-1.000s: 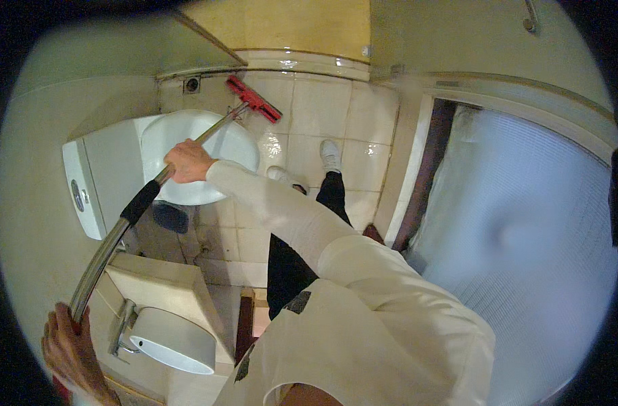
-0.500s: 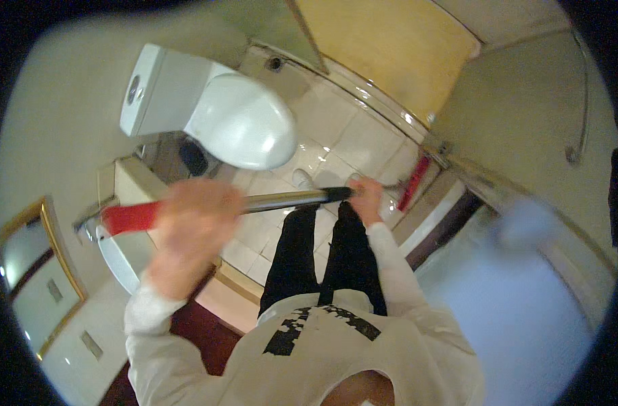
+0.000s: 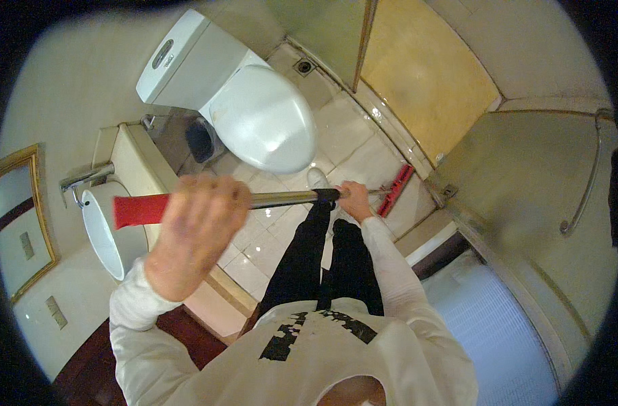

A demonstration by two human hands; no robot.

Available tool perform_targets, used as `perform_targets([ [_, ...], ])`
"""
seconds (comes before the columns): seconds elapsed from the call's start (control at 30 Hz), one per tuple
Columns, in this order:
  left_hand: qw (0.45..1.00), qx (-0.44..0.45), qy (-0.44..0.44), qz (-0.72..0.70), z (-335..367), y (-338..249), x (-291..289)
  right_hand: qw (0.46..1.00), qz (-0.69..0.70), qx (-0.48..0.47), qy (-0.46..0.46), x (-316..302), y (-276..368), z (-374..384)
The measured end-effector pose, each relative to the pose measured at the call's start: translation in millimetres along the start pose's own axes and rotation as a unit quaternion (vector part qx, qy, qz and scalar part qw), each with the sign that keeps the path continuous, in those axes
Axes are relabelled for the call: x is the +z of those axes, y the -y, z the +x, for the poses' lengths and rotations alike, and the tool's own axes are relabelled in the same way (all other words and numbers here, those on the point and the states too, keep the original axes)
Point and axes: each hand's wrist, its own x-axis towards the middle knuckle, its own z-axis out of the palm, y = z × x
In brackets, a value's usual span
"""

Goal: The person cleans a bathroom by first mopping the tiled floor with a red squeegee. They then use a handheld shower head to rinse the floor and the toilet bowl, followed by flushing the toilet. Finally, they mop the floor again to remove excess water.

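I hold a long-handled floor tool across my body. Its pole (image 3: 285, 199) is metal, with a red grip (image 3: 140, 210) at the upper end. My left hand (image 3: 204, 227) wraps round the pole just below that grip, close to the camera. Farther down, my right hand (image 3: 353, 201) is closed round the pole beside a black collar (image 3: 326, 195). A narrow red head (image 3: 395, 191) rests on the wet tiles at the far end, right of my right hand. Whether it is a brush or a squeegee I cannot tell.
A white toilet (image 3: 262, 118) stands ahead, with a dark bin (image 3: 200, 141) beside it. At left are a washbasin (image 3: 106, 233), a tap (image 3: 87, 177) and a gold-framed mirror (image 3: 37, 203). A raised sill (image 3: 390, 128) borders the yellow-floored area. One white shoe (image 3: 317, 178) shows beneath me.
My view has shifted, so the toilet sits higher and the basin shows more fully. The red head has slid along the floor away from the corner by the doorway. Both hands keep their hold.
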Motion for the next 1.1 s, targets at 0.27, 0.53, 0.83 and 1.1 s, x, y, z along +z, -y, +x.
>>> perform_targets([
  [0.27, 0.974, -0.184, 0.109, 0.072, -3.5, 96.0, -37.6, 0.978, 0.033, -0.065, 0.196, 39.5, 114.6, 163.9],
  [0.53, 0.955, -0.194, 0.160, 0.156, -6.4, 91.7, -57.4, 0.965, 0.056, -0.132, 0.219, 32.5, 145.8, 221.1],
  [0.83, 0.924, -0.334, 0.185, 0.040, -34.0, 21.2, -131.5, 0.939, 0.075, -0.187, 0.278, -20.8, 166.1, 132.7],
  [1.1, 0.861, -0.409, 0.303, -0.016, -32.4, -31.0, -193.7, 0.888, 0.113, -0.205, 0.397, -24.7, 169.8, 30.6],
])
